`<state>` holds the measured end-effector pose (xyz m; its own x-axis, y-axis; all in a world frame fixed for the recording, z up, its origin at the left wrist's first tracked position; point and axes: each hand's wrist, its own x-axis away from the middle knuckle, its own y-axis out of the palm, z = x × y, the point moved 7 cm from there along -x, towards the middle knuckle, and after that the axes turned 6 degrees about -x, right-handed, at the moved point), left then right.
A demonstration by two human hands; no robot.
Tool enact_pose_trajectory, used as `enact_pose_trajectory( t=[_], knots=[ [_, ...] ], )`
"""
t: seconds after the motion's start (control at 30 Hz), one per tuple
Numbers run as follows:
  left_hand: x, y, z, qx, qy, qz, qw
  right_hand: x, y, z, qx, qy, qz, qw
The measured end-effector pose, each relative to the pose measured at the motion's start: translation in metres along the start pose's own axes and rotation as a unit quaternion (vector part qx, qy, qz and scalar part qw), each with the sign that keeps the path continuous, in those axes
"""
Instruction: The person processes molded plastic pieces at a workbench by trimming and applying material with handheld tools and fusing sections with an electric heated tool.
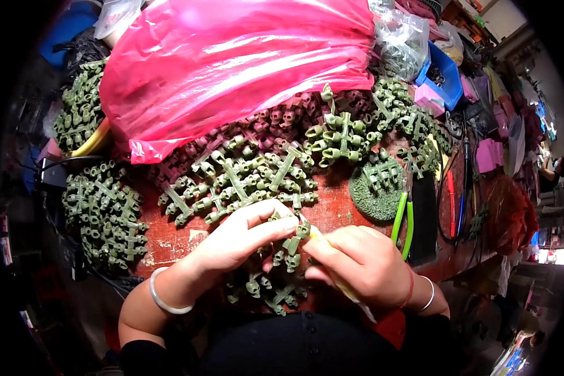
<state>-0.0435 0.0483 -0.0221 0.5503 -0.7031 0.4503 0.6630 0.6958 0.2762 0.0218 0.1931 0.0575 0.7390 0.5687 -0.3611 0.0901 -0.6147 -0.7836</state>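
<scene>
My left hand [247, 238] is closed on a green, waxy-looking branched piece [290, 245] with small knobbly, ring-like parts. In my right hand [366, 260] is a slim tool with a yellowish wrapped handle [333, 271]; its front end meets the piece beside my left fingertips, and its exact tip is hidden. Below both hands, near my body, lie more green branched pieces [276, 291]. Just beyond my left hand, a heap of similar pieces [238, 178] covers part of the red tabletop [182, 241].
A large pink plastic bag [238, 56] lies over the heap's back part. Another stack [103, 213] stands at left. To the right are a round green textured pad [373, 203], green-handled pliers [404, 219], a red pen-like tool [451, 203] and a blue bin [442, 75].
</scene>
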Motion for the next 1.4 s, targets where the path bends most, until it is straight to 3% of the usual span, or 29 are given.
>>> enact_pose_trajectory(
  t=[0.17, 0.43, 0.5, 0.97, 1.07, 1.13, 1.17, 1.23, 1.33, 1.4],
  knots=[
    [0.005, 0.003, 0.007, 0.013, 0.003, -0.012, 1.0, 0.0, -0.016, 0.005, -0.207, 0.013, 0.007, 0.978],
    [0.007, 0.006, 0.011, 0.022, 0.011, -0.05, 0.998, 0.002, -0.02, 0.015, -0.161, 0.073, 0.087, 0.98],
    [0.004, 0.007, 0.009, 0.013, 0.026, -0.052, 0.998, 0.001, -0.014, 0.016, -0.28, 0.038, 0.07, 0.957],
    [0.002, 0.007, 0.003, -0.016, 0.02, -0.063, 0.998, 0.004, -0.02, 0.015, -0.241, 0.042, 0.102, 0.964],
    [-0.003, 0.005, -0.002, -0.053, 0.05, -0.053, 0.996, 0.012, -0.026, 0.023, -0.29, 0.062, 0.166, 0.94],
    [-0.01, 0.003, -0.001, -0.099, 0.156, -0.039, 0.982, 0.011, -0.029, 0.024, -0.295, 0.071, 0.189, 0.934],
    [-0.008, 0.003, 0.0, -0.099, 0.157, -0.039, 0.982, 0.009, -0.027, 0.022, -0.274, 0.065, 0.179, 0.943],
    [-0.005, 0.004, -0.006, -0.043, 0.061, -0.05, 0.996, 0.005, -0.018, 0.016, -0.232, 0.043, 0.132, 0.963],
    [0.001, 0.005, -0.006, -0.007, 0.02, -0.054, 0.998, -0.005, -0.004, 0.001, -0.097, -0.017, 0.028, 0.995],
    [0.0, 0.007, -0.004, -0.002, 0.038, -0.063, 0.997, -0.005, 0.0, -0.001, -0.058, -0.014, 0.034, 0.998]
  ],
)
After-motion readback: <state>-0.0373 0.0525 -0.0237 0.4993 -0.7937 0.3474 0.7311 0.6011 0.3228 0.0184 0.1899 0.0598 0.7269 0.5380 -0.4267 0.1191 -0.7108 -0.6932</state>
